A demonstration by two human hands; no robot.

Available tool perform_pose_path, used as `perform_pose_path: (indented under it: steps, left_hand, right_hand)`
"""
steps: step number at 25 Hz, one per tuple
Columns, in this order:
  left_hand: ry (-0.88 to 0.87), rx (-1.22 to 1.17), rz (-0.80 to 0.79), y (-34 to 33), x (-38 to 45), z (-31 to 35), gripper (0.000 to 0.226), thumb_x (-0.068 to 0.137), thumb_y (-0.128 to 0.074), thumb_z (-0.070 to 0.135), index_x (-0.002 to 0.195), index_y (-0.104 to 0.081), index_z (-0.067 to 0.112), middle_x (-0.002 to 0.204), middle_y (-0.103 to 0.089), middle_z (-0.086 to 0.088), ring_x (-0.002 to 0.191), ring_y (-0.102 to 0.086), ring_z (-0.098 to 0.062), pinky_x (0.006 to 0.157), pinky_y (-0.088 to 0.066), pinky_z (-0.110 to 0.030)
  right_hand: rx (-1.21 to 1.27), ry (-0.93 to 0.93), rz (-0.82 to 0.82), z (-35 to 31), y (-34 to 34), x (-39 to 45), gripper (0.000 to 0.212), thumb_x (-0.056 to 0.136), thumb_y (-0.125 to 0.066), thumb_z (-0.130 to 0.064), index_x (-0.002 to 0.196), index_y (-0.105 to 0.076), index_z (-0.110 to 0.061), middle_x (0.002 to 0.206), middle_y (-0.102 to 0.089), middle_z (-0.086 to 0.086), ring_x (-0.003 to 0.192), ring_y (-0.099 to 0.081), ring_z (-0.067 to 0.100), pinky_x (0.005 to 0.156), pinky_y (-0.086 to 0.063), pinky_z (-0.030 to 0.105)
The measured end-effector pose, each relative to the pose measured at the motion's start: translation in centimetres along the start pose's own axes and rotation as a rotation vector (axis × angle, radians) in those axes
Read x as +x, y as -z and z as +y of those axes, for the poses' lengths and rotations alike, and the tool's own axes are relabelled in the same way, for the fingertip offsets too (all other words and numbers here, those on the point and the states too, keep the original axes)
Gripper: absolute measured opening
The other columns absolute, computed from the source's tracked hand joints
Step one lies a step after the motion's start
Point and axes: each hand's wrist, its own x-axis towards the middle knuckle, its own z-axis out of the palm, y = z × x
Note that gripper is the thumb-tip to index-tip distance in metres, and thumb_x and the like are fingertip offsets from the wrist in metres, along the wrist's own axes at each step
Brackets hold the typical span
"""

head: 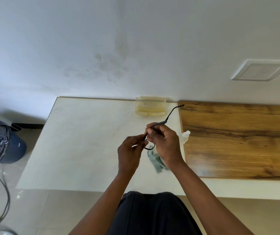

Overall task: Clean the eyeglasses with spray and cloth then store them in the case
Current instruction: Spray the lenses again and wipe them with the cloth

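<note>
above the white tabletop (pixel 88 141), both bare hands hold a pair of dark thin-framed eyeglasses (pixel 166 118) up off the surface. the right hand (pixel 165 143) has its thumb and fingers pinched closed around one temple arm near the hinge, and that arm sticks up and away toward the wall, its curved tip showing against the edge of a brown wood-grain board (pixel 241 141). the left hand (pixel 130 152) is curled with its fingertips pinching the front of the frame, just beside the right hand's fingers; a dark loop of rim shows below between the two hands. whether a lens sits in it is too small to tell.

on the table directly under the hands lies a pale grey-green cleaning cloth with pinked edges (pixel 154 160), partly hidden by the right wrist. a small clear spray bottle with a white cap (pixel 185 137) stands just beside the right hand, at the seam where the white surface meets the board. a translucent yellowish plastic glasses case (pixel 150 106) sits open at the far edge of the table against the white wall (pixel 136 48), well apart from the hands.
</note>
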Motion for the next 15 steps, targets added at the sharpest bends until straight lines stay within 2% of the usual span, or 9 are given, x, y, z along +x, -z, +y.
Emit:
perform_pose_path:
  steps: [3,5,7,10,13,15]
  left_hand:
    - [-0.102,0.016,0.034,0.1,-0.1,0.0,0.02,0.079,-0.069,0.005,0.098,-0.071,0.011,0.084,-0.065,0.006,0.077,-0.061,0.006,0.064,-0.05,-0.01]
    - [-0.117,0.029,0.042,0.2,-0.1,-0.2,0.018,0.079,-0.069,0.005,0.096,-0.071,0.011,0.085,-0.067,0.0,0.078,-0.062,-0.001,0.065,-0.052,-0.016]
    - [-0.117,0.061,0.052,0.1,0.0,-0.3,0.015,0.08,-0.068,0.006,0.094,-0.071,0.01,0.086,-0.069,-0.003,0.077,-0.062,-0.004,0.066,-0.053,-0.02]
    - [-0.088,0.055,0.088,0.2,0.2,-0.6,0.012,0.081,-0.068,0.007,0.093,-0.07,0.008,0.085,-0.067,-0.001,0.077,-0.063,-0.005,0.071,-0.053,-0.027]
    - [-0.066,0.043,0.119,0.8,0.7,-0.8,0.011,0.082,-0.067,0.007,0.093,-0.07,0.006,0.087,-0.067,-0.003,0.078,-0.064,-0.009,0.074,-0.053,-0.029]
    - [-0.057,0.048,0.126,1.3,1.2,-1.0,0.011,0.084,-0.064,0.007,0.094,-0.068,0.005,0.088,-0.066,-0.002,0.078,-0.063,-0.009,0.074,-0.053,-0.027]
  right_hand:
    - [-0.133,0.113,-0.014,0.2,-0.3,-0.1,0.014,0.088,-0.059,-0.006,0.093,-0.069,-0.015,0.085,-0.069,-0.001,0.084,-0.067,0.018,0.081,-0.054,0.03]
    - [-0.136,0.134,-0.024,0.1,-0.3,0.0,0.014,0.087,-0.06,-0.005,0.094,-0.07,-0.013,0.086,-0.069,-0.005,0.08,-0.065,0.005,0.076,-0.051,0.015]
    - [-0.147,0.136,-0.033,0.2,-0.2,0.2,0.013,0.086,-0.061,-0.005,0.093,-0.07,-0.011,0.091,-0.069,-0.007,0.079,-0.063,-0.004,0.073,-0.048,0.008]
    - [-0.231,0.153,0.002,1.0,0.3,-0.1,0.014,0.084,-0.065,-0.009,0.097,-0.069,-0.012,0.09,-0.068,-0.005,0.079,-0.061,-0.001,0.075,-0.049,0.012]
    - [-0.328,0.244,0.189,2.8,2.1,-0.5,0.012,0.084,-0.065,-0.008,0.095,-0.069,-0.01,0.084,-0.065,-0.005,0.074,-0.061,0.001,0.068,-0.047,0.006]
    - [-0.447,0.229,0.311,4.5,4.0,-0.7,0.002,0.083,-0.067,-0.007,0.084,-0.068,-0.007,0.078,-0.066,0.003,0.07,-0.061,0.014,0.062,-0.045,0.015]
